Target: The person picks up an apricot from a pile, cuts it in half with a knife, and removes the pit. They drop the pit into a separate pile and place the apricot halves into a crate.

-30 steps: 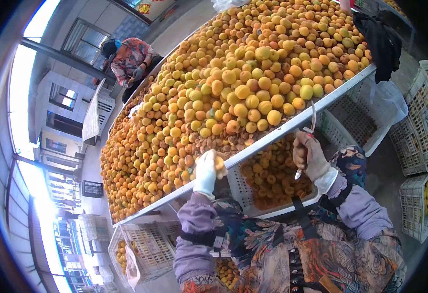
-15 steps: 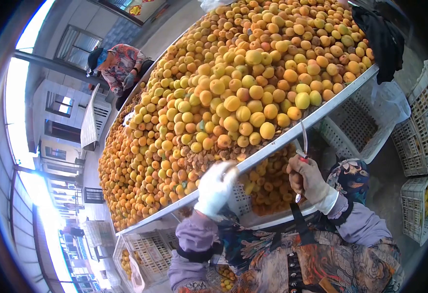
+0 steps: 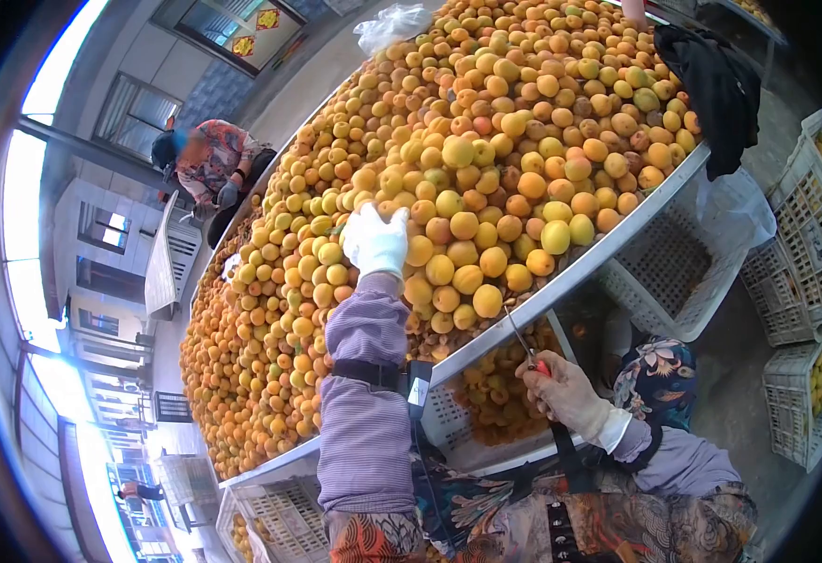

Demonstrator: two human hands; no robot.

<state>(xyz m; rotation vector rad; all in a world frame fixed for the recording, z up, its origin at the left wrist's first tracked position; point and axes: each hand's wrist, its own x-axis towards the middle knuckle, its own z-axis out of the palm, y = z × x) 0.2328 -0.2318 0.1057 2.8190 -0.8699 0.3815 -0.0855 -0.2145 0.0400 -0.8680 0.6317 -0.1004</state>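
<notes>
Dozens upon dozens of round orange-yellow fruits [image 3: 487,300] lie heaped on the tabletop [image 3: 617,228] in front of you, and your left hand [image 3: 375,242] is in among them, well in from the rim. Its gloved fingers are parted and bent down onto the pile; whether they have closed on a fruit, you can't tell from this view. Your right hand [image 3: 566,394] is closed around the red handle of a knife [image 3: 542,368], its thin curved blade pointing up toward the metal rim.

Each fruit looks light, smooth and fairly soft, so expect it to bruise under a hard pinch and to roll if you nudge it. Take one round its widest part with your fingertips, spreading the pressure. The fruits rest against each other, so pick from the top; pulling one from low down could set its neighbours sliding.

Mind the raised rim running slantwise between your hands, and the blade close beside it. Your left forearm reaches across that rim, with a small box [image 3: 418,387] and cord beside it that might catch. You have room to lift above the heap. Just below the rim sits a crate [image 3: 446,418] of fruit pieces, near your right hand.
</notes>
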